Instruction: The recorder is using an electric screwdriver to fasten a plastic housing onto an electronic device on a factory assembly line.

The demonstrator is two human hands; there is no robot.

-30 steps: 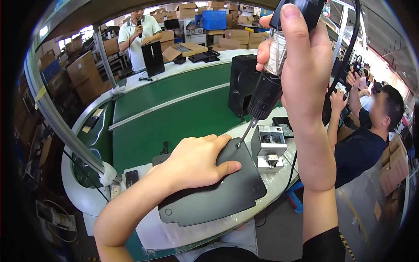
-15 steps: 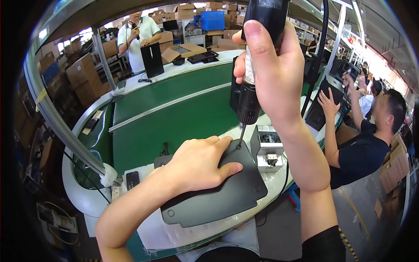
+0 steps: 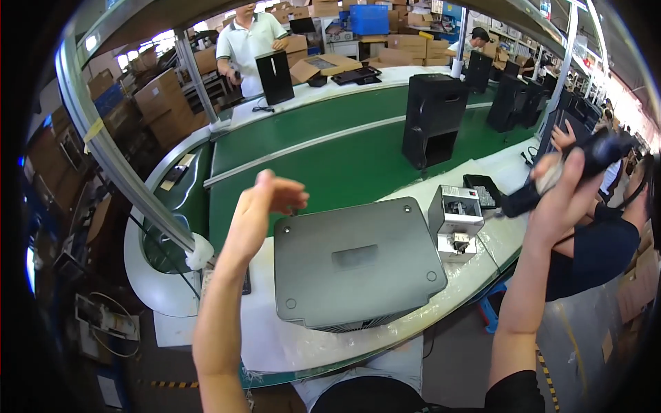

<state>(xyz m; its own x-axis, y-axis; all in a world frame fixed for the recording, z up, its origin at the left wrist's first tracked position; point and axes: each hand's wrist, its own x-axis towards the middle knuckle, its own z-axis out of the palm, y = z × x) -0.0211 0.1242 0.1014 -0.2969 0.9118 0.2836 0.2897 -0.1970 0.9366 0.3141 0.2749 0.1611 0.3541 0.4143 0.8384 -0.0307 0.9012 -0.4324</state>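
The right hand point(image 3: 561, 189) is wrapped around a black electric screwdriver point(image 3: 571, 172); the left hand point(image 3: 265, 206) is spread open beside the smooth grey plastic panel point(image 3: 354, 261) on the white bench point(image 3: 275, 344).

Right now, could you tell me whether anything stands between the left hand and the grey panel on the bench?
Nothing visible does. The left hand is raised, open, just left of the grey panel, with only bare white bench below it. The small grey box sits off the panel's right side, near the right hand holding the screwdriver.

Right hand point(image 3: 561, 196) grips screwdriver point(image 3: 585, 165); left hand point(image 3: 265, 203) lifted above grey panel point(image 3: 354, 265)
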